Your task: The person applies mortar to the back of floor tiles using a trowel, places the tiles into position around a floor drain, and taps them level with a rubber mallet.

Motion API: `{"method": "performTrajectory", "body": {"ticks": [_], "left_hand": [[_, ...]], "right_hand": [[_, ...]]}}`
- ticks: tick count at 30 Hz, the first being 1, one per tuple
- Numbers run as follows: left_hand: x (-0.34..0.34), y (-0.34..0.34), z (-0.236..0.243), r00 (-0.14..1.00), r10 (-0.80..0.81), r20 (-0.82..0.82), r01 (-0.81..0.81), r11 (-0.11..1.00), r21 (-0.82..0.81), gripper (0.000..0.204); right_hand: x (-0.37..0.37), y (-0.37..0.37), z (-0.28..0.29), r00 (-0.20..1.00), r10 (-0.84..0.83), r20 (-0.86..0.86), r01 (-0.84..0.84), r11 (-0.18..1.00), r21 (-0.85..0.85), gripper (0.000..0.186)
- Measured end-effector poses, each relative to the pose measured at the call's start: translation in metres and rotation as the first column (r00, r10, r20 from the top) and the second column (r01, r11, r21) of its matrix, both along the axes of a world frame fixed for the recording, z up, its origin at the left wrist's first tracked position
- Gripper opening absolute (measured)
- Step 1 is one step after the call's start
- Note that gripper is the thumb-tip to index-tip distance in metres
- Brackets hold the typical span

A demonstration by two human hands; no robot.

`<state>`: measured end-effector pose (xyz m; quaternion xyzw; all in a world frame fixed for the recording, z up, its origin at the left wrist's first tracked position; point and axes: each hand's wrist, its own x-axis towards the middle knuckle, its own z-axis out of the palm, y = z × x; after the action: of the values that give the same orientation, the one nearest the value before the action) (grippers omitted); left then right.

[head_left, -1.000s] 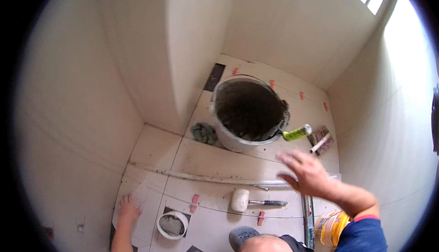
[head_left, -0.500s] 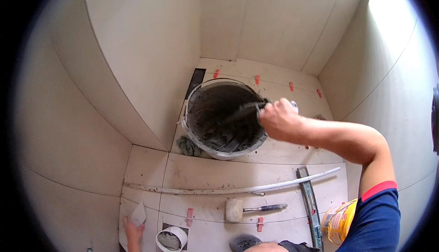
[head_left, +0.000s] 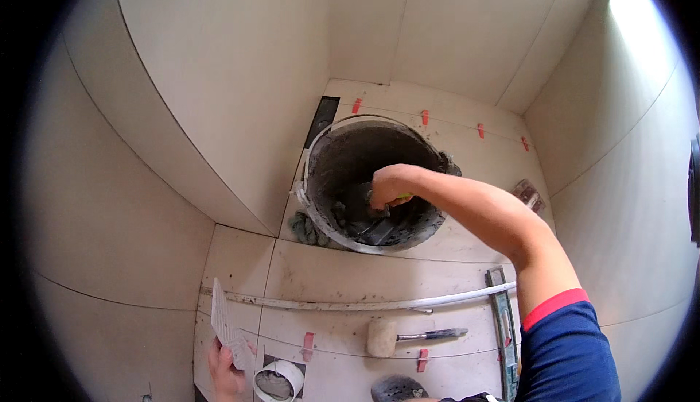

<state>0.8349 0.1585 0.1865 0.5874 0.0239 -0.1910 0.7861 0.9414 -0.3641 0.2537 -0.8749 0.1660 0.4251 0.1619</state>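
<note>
My right hand point(head_left: 388, 185) is down inside a large grey bucket point(head_left: 319, 206) of dark mortar, closed on a trowel with a green handle point(head_left: 403, 196); the blade is partly hidden in the mortar. My left hand point(head_left: 224, 365), low on the left, grips a thin light tile piece point(head_left: 222, 318) held upright, its face lined with pale ridges. Right of that hand sits a small white round tub point(head_left: 290, 374) with grey paste. A crumpled green cloth point(head_left: 302, 230) lies against the bucket.
Tiled floor point(head_left: 240, 256) between close walls holds a long white pipe point(head_left: 306, 304), a rubber mallet point(head_left: 383, 336), a spirit level point(head_left: 503, 329), red wedges point(head_left: 425, 117) and a float point(head_left: 529, 196) at the right wall. A grey perforated shoe point(head_left: 394, 389) shows at the bottom.
My right hand moved from above the floor to the green-handled tool, then down into the bucket with it. My left hand lifted a light tile piece upright.
</note>
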Motion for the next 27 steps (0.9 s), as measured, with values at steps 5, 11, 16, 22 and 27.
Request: {"method": "performTrajectory", "body": {"ticks": [5, 11, 16, 22, 27], "left_hand": [[-0.029, -0.025, 0.002, 0.982, 0.052, -0.184, -0.090, 0.974, -0.206, 0.064], [-0.030, -0.050, 0.017, 0.956, 0.042, -0.289, -0.112, 0.966, -0.231, 0.067], [-0.030, -0.069, 0.027, 0.956, 0.075, -0.284, -0.141, 0.965, -0.221, 0.054], [-0.027, -0.073, 0.037, 0.946, 0.147, -0.287, -0.231, 0.930, -0.284, 0.039], [-0.017, -0.099, 0.061, 0.985, 0.026, -0.171, -0.075, 0.955, -0.288, 0.046]], "right_hand": [[-0.014, -0.022, 0.011, 0.993, -0.080, 0.081, 0.070, 0.990, 0.124, 0.026], [-0.035, -0.040, 0.055, 0.995, -0.017, 0.098, 0.009, 0.996, 0.084, 0.019], [-0.075, -0.058, 0.087, 0.973, -0.122, 0.196, 0.091, 0.982, 0.163, 0.017], [-0.136, -0.060, 0.092, 0.880, -0.306, 0.364, 0.154, 0.907, 0.392, 0.026], [-0.211, 0.000, 0.095, 0.796, -0.582, 0.163, 0.196, 0.504, 0.842, 0.035]]}}
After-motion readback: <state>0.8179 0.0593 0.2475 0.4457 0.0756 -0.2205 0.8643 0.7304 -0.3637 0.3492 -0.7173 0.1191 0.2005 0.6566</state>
